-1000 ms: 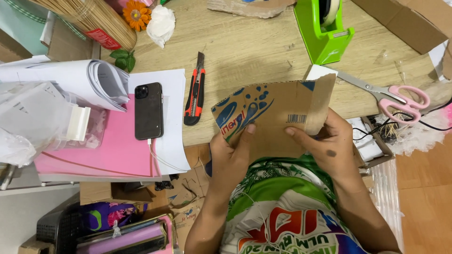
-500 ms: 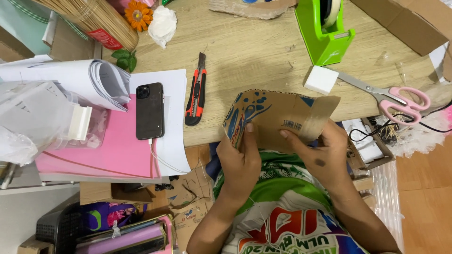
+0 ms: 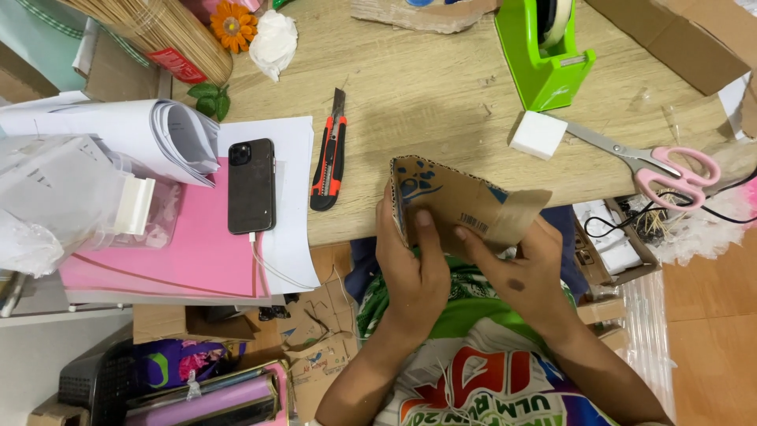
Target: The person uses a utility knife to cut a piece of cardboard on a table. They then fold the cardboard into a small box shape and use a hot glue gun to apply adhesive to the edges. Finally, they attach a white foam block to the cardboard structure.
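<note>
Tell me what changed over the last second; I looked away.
Both hands, left hand and right hand, folded the printed brown cardboard piece lower and flatter toward the table edge, keeping their grip. The black phone, orange utility knife and pink-handled scissors stayed put.

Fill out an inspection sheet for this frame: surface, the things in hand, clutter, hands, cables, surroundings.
Surface: light wooden table, crowded along the left and back.
Things in hand: bent piece of printed cardboard, held at the table's near edge.
Clutter: utility knife, pink-handled scissors, green tape dispenser, white block, phone on pink sheet, rolled white paper, artificial flower.
Hands: left hand grips the cardboard's left end, thumb on its face; right hand holds its lower right part.
Cables: white cable from the phone; black cable at the right.
Surroundings: cardboard scraps and cardboard box around the table.
</note>
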